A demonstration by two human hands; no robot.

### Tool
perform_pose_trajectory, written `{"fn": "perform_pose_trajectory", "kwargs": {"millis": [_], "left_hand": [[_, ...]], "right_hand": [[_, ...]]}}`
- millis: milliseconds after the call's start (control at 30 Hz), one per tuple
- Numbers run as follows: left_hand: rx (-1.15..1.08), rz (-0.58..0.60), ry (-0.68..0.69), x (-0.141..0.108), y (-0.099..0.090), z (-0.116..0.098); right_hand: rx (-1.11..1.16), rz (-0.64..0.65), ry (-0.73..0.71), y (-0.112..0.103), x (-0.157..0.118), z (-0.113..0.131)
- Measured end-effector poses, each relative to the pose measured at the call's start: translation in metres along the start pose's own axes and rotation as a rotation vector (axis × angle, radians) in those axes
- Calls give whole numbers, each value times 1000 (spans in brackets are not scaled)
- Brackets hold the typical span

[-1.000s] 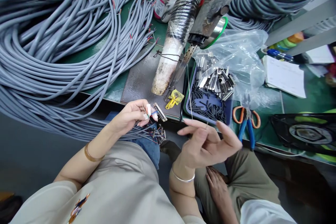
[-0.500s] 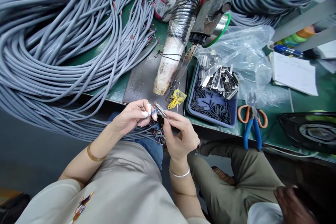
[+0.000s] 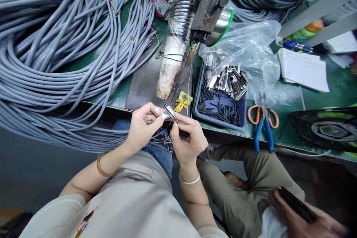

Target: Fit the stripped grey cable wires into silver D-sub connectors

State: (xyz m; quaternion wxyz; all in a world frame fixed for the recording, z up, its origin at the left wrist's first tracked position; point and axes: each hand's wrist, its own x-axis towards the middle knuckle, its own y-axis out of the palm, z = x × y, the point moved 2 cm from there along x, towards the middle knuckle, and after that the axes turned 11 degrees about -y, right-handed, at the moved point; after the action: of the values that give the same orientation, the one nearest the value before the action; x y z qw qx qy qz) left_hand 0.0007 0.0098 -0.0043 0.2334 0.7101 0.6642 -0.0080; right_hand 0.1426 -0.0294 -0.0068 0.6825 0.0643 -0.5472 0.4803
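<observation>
Just off the bench's front edge, my right hand (image 3: 188,135) pinches one end of a metal multi-pin connector (image 3: 169,112). My left hand (image 3: 146,122), with white wrapping on its fingertips, closes on thin coloured wires (image 3: 161,113) at the connector's other end. Whether those wires are joined to its pins is too small to tell. Below both hands hang grey cables with several connectors (image 3: 166,142) on their ends. A yellow clip on a yellow sponge (image 3: 184,102) lies just beyond the connector, near the tip of a soldering tool (image 3: 192,55).
A blue tray (image 3: 242,119) holds loose connectors and short black tubes. Pliers (image 3: 263,126) lie at the bench edge. Grey cable bundles (image 3: 64,63) cover the left side. A fume hose (image 3: 173,52) reaches down centrally. At right, another person's hand (image 3: 304,212) holds a dark flat object.
My left hand has moved closer against the connector, its fingers now at the pin row. The view has shifted slightly. The neighbouring person's hand now shows a dark object.
</observation>
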Motion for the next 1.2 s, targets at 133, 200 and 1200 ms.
{"fn": "perform_pose_trajectory", "kwargs": {"millis": [133, 200, 1200], "left_hand": [[60, -117, 130, 2, 4, -1], [90, -155, 164, 4, 6, -1], [245, -221, 173, 6, 11, -13]], "right_hand": [[14, 1, 41, 3, 3, -4], [11, 4, 37, 5, 6, -5], [48, 32, -8, 4, 19, -13]]}}
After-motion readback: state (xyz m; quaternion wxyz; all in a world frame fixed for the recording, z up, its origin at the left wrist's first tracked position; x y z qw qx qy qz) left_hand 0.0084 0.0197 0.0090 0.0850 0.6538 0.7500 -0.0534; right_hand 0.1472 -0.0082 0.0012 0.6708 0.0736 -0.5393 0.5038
